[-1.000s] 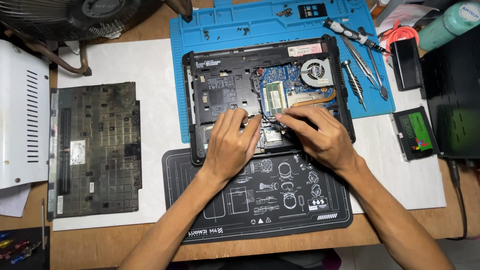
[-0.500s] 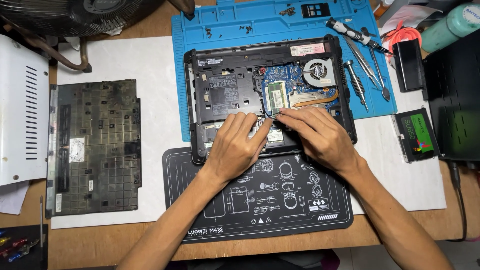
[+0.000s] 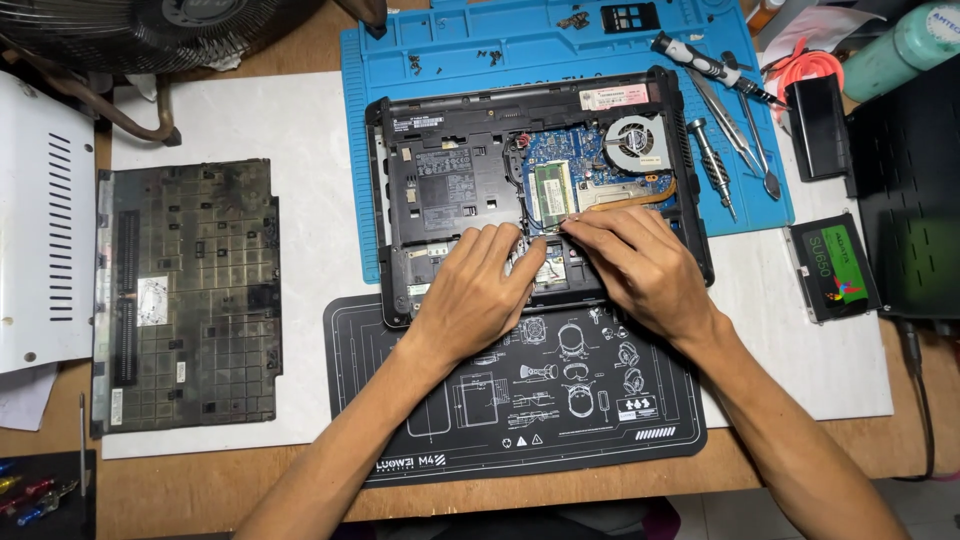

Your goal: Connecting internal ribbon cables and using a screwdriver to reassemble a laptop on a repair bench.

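Note:
An opened black laptop (image 3: 450,190) lies bottom-up on a blue work mat (image 3: 520,45), its circuit board, fan (image 3: 637,142) and green memory module (image 3: 551,192) exposed. My left hand (image 3: 478,292) rests on the laptop's near edge, fingers curled over a small card area below the memory module. My right hand (image 3: 640,268) meets it there, fingertips pinching at something small at the same spot. What the fingertips hold is hidden.
A detached keyboard panel (image 3: 185,295) lies at the left beside a white vented cover (image 3: 45,230). A black printed mat (image 3: 520,400) sits in front. Screwdrivers and tweezers (image 3: 735,130) lie at the right, with a black drive (image 3: 833,268) and a fan at top left.
Both hands stay at the same spot on the laptop; the fingertips have shifted only slightly. The camera view has drifted a little.

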